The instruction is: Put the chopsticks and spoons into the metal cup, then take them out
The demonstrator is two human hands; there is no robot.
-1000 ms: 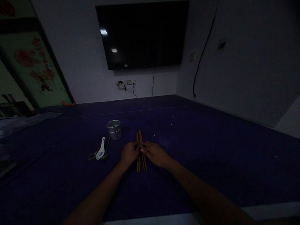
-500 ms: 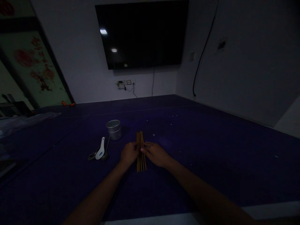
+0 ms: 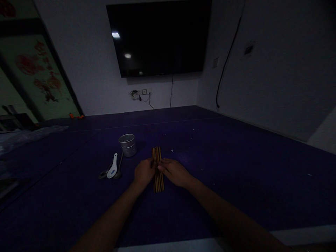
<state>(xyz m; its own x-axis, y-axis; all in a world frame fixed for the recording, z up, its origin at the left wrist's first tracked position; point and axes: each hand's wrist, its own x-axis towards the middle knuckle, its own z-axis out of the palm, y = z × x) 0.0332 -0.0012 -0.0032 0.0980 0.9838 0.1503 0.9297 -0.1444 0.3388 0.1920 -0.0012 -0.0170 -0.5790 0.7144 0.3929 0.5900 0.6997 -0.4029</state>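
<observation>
Several wooden chopsticks (image 3: 158, 183) lie side by side in a bundle on the dark purple surface (image 3: 189, 210), pointing away from me. My left hand (image 3: 145, 172) closes on the bundle's left side near its middle. From the right, my right hand (image 3: 174, 171) grips the same chopsticks, its thumb lying over them. Some fingertips are hidden behind the sticks. Left of my hands stands a metal cup (image 3: 127, 145) with a perforated lower part. In front of it lie a white spoon (image 3: 112, 169) with a blue mark and metal spoons (image 3: 118, 174) beside it.
Crumpled clear plastic (image 3: 34, 134) lies at the far left. Small white scraps (image 3: 172, 151) are scattered beyond and right of the chopsticks. A large television (image 3: 162, 38) hangs on the far wall, above sockets (image 3: 141, 92) with cables. An orange object (image 3: 76, 116) sits by the left wall.
Very little differs. The chopsticks sit slightly closer together between my hands, and both hands stay in nearly the same place.
</observation>
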